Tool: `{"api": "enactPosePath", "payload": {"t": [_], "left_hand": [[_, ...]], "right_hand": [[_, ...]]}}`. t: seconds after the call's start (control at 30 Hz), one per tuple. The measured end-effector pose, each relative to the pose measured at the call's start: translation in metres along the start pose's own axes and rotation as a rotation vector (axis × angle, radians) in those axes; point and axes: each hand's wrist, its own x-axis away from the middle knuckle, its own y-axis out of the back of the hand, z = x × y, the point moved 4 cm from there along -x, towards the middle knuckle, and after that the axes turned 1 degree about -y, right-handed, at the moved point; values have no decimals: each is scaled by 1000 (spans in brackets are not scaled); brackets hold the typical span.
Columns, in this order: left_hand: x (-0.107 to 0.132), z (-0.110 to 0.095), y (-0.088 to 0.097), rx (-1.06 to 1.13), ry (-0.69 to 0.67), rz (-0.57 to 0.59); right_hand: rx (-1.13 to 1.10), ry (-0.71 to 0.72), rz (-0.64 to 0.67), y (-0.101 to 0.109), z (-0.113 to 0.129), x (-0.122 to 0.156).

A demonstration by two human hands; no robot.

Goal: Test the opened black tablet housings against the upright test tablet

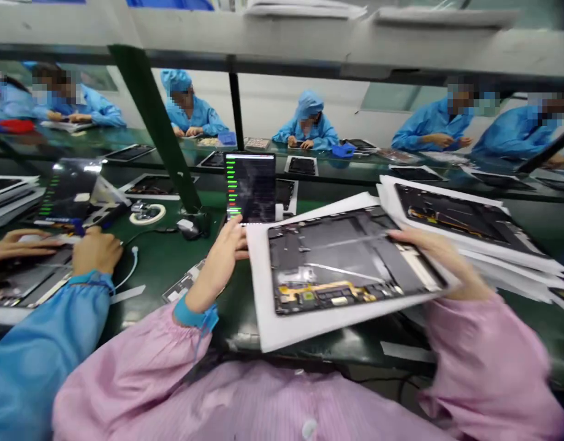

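My right hand (pixel 431 254) is closed on the right edge of an open tablet housing (pixel 332 251), thumb on top. The housing lies tilted on a white sheet (pixel 263 324), with its battery area, gold flex cables and circuit board showing. My left hand (pixel 222 260) is at the lower left corner of an upright display (pixel 251 187), which shows green and red text lines on black. Some left fingertips are hidden where they meet the sheet's left edge, so I cannot make out their grip.
To the right is a stack of tablet housings (pixel 470 220) on white sheets. At left, a co-worker's hands (pixel 95 251) work on another tablet. A tape roll (pixel 147 213), a green post (pixel 156 122) and an overhead shelf (pixel 282 46) surround the bench. Several people in blue sit opposite.
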Motion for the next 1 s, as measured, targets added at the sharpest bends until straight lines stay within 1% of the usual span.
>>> {"api": "enactPosePath", "payload": {"t": [0.03, 0.1, 0.17, 0.2, 0.27, 0.33, 0.37, 0.4, 0.47, 0.53, 0.6, 0.67, 0.7, 0.77, 0.83, 0.9, 0.97, 1.0], "left_hand": [[-3, 7, 6, -186, -87, -10], [-7, 22, 11, -630, -213, 20], [-11, 32, 9, -1005, -274, 64], [-12, 34, 7, -1123, -290, 66], [-16, 29, 4, -1236, -321, 24], [-21, 18, 2, -1213, -344, 1], [-24, 13, 1, -1154, -335, 18], [-27, 9, -1, -1069, -312, 58], [-31, 6, -5, -855, -240, 186], [-32, 9, -9, -655, -160, 329], [-30, 16, -14, -500, -67, 479], [-26, 24, -16, -410, 12, 610], [-25, 27, -16, -402, 34, 652], [-23, 31, -14, -428, 39, 689], [-24, 33, -10, -436, 27, 692], [-24, 35, -6, -393, 47, 681], [-25, 38, -4, -354, 87, 658], [-25, 40, -3, -351, 94, 640]], "right_hand": [[41, -28, -7, 5, 1, 11], [147, -104, -38, 8, -4, 32], [161, -184, -52, -1, -19, 48], [137, -222, -48, -9, -31, 54], [56, -303, -5, -30, -58, 61], [-61, -391, 77, -49, -86, 63], [-132, -437, 116, -56, -98, 63], [-200, -480, 144, -62, -108, 61], [-294, -544, 162, -66, -121, 56], [-304, -551, 148, -65, -125, 50], [-264, -509, 147, -64, -123, 43], [-213, -461, 164, -65, -120, 39], [-192, -441, 171, -67, -119, 38], [-166, -404, 169, -72, -120, 36], [-163, -359, 147, -76, -122, 35], [-142, -320, 125, -76, -125, 33], [-7, -286, 116, -70, -125, 31], [130, -255, 113, -66, -122, 30]]}}
